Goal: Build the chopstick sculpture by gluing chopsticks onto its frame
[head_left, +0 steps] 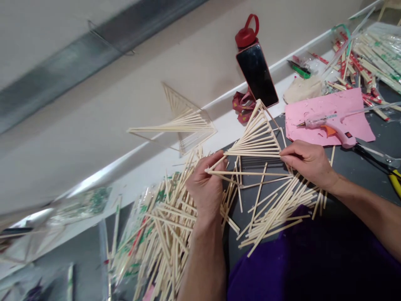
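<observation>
A frame of thin wooden sticks [257,142], fanned out in a row along one side, is held up between my two hands over the dark table. My left hand [208,179] grips its left corner, thumb and fingers closed on the sticks. At the frame's right edge, my right hand [308,161] pinches the end of the lowest fanned stick. Loose sticks [278,213] lie below the frame, close to my body. A larger heap of sticks [172,225] spreads beside and partly behind my left forearm.
A pink glue gun [332,125] rests on a pink sheet [294,113] at right. Behind the frame, a phone [257,73] leans against a red-capped bottle [246,36]. A similar stick structure [188,123] stands by the wall. Yellow-handled pliers [395,182] and packaged chopsticks [360,67] lie right.
</observation>
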{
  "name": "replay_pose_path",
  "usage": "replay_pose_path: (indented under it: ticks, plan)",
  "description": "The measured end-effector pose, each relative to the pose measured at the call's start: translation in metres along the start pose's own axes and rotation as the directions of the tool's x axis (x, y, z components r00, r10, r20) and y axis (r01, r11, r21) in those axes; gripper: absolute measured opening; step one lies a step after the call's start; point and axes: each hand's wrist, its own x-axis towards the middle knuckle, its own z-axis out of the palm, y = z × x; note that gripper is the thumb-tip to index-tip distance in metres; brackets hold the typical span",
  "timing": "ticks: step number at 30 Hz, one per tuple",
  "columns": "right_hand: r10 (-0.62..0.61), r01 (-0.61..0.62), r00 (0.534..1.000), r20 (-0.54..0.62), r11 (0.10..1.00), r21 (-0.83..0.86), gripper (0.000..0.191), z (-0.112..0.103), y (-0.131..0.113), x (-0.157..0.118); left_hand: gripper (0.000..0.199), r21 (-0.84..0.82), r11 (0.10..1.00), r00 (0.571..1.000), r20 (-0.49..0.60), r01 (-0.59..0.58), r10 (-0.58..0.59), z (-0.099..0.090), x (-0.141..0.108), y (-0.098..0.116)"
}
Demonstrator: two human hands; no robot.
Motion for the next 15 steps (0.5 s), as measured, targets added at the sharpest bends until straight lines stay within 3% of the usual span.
replay_pose_path:
  ticks: [5, 15]
  plan:
    - [-0.04, 0.04, 0.999, 0.01, 0.999, -0.016, 0.013, 0.002, 0.0038, -0.0009, 0.023, -0.001, 0.999, 0.999, -0.021, 0.04, -0.04, 0.0017, 0.0001, 0.0009]
    - [-0.045, 0.045, 0.998, -0.032, 0.999, -0.024, 0.017, 0.0055, 0.0035, -0.0059, 0.025, 0.094, 0.995, 0.999, -0.027, -0.025, 0.027, -0.0001, 0.0024, -0.0073]
